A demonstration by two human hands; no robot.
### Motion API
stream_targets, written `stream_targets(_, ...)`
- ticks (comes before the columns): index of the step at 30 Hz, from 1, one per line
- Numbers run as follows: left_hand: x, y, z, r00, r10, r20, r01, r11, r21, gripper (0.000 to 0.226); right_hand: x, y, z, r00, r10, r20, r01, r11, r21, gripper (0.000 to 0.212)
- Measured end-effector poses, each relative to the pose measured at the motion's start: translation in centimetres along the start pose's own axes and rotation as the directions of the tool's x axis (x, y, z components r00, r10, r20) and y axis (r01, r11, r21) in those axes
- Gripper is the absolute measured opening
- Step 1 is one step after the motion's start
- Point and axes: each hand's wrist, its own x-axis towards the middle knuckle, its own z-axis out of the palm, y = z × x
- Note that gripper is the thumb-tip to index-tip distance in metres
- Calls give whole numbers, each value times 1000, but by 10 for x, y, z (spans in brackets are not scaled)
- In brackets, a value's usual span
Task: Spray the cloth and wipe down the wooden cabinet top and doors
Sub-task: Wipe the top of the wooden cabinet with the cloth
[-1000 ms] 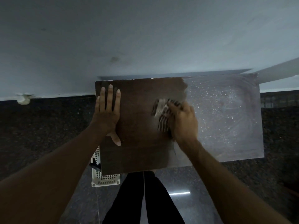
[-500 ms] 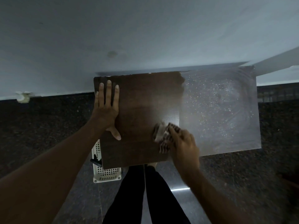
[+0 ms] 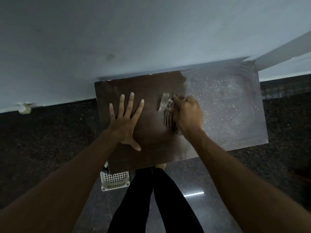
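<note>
Cabinet top (image 3: 148,84) from above. The right hand (image 3: 188,113), fingers curled round the striped cloth (image 3: 168,113), has swept back from the front edge to mid-depth, on the border between the dark wiped left half and the dusty right half. The left hand (image 3: 126,121), flat with fingers spread, has shifted inward from the left edge. Judged: top roughly half wiped, doors still to do

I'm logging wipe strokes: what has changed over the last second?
The right hand drew the cloth toward the near edge, then pushed it back toward the wall. The left hand shifted toward the middle of the cabinet top and spread its fingers. Unchanged: the right hand grips the cloth, the left lies flat, the right half remains dusty.
</note>
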Motion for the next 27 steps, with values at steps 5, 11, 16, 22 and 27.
stream_targets(5,5,4,1,998,-61,22,61,998,-3,179,23,-5,-4,999,-37,-4,37,998,-48,43)
stream_targets(11,7,6,2,996,-82,34,82,997,-2,180,-87,25,11,999,-36,6,35,993,114,46)
stream_targets(16,10,11,-1,987,-140,79,139,990,20,181,-184,63,33,996,73,53,-77,994,82,54)
stream_targets(22,7,14,-3,986,-151,64,150,988,25,183,-181,53,33,992,129,10,-129,992,12,58)
stream_targets(27,8,15,-3,984,-161,70,160,987,22,183,-125,43,18,998,67,-4,-67,998,14,47)
